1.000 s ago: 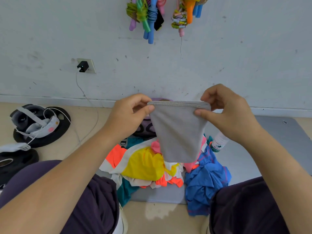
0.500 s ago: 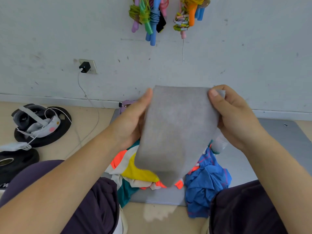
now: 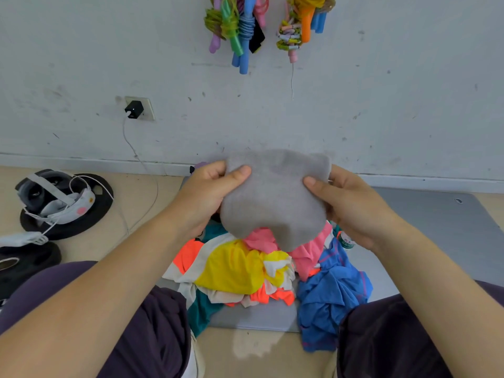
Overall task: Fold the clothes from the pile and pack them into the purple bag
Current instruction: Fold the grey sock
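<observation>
holding the grey garment [image 3: 272, 197] above the pile [image 3: 261, 271], wide axis left-right.
left hand [image 3: 207, 195] and right hand [image 3: 351, 205] each pinch a side, equally near.

I see grey cloth [image 3: 272, 203] bunched, held up above pile, edges curled over. Pile of clothes [image 3: 261, 271] heaped loose on grey mat: yellow, orange, pink, teal, white, crumpled blue piece on right side.

A home gym: jump ropes [image 3: 240, 28] on wall, weight plates [image 3: 68, 211] on floor.
</observation>
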`<control>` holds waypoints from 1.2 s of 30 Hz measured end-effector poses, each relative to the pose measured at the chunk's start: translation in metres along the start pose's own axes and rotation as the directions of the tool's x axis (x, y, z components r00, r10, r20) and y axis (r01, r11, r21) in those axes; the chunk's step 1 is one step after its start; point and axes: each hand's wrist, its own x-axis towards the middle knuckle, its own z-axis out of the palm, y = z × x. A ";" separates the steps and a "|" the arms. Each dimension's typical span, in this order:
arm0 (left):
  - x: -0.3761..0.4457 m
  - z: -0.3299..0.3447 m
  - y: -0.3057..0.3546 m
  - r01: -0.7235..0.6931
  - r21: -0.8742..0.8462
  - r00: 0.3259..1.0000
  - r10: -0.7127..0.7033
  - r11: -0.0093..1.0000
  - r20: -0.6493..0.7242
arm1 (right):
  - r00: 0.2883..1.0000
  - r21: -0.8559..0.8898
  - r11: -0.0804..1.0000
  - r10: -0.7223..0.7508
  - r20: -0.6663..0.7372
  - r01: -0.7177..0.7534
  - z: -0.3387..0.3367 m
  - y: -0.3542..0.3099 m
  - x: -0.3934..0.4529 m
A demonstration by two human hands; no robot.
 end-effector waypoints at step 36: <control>0.001 -0.011 0.006 -0.090 0.342 0.995 0.069 0.935 0.072 | 0.988 -0.393 0.907 -0.139 0.061 0.151 -0.016 -0.002 0.001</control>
